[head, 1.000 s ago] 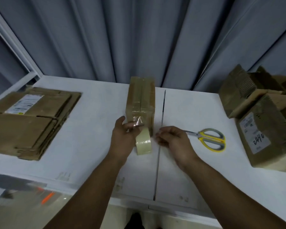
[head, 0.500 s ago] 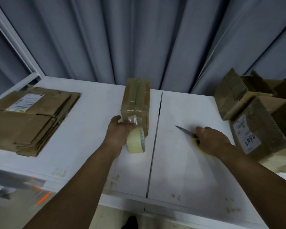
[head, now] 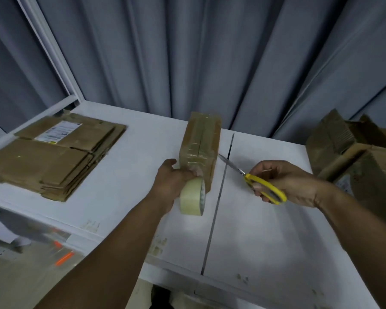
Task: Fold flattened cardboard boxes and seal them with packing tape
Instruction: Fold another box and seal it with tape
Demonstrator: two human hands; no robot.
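- A stack of flattened cardboard boxes (head: 51, 157) lies well to the left of the left hand's fingers. Its near edge stops short of the front edge of the white table (head: 125, 204), and a white label shows on top.
- A broad strip of bare tabletop runs between that stack's right edge and the left thumb.
- The left hand (head: 169, 184) is clenched around the tape roll (head: 193, 196), which stands on edge just above the table. The thumb sticks up beside the left wall of the box.
- The left fingers (head: 193, 172) rest against the near end of the folded cardboard box (head: 201, 141). The box lies lengthwise away from them, its top flaps covered in glossy tape. Its far end nears the table's back edge, by the grey curtain (head: 187, 52).
- A dark seam (head: 216, 210) between two tabletop panels runs just right of the left fingers, passing between the two hands. The tabletop on the near side of both hands is bare to the front edge.
- The scissors (head: 263, 188), with yellow handles, are held in the air. Their blades look nearly closed and point left across the seam, with the tip just beside the box's lower right edge.
- The right hand (head: 292, 181) grasps the scissor handles, and its fingers (head: 257, 192) curl around the yellow loops.
- A pile of brown boxes (head: 354, 157) crowds the table just right of the right wrist, with little room on that side.
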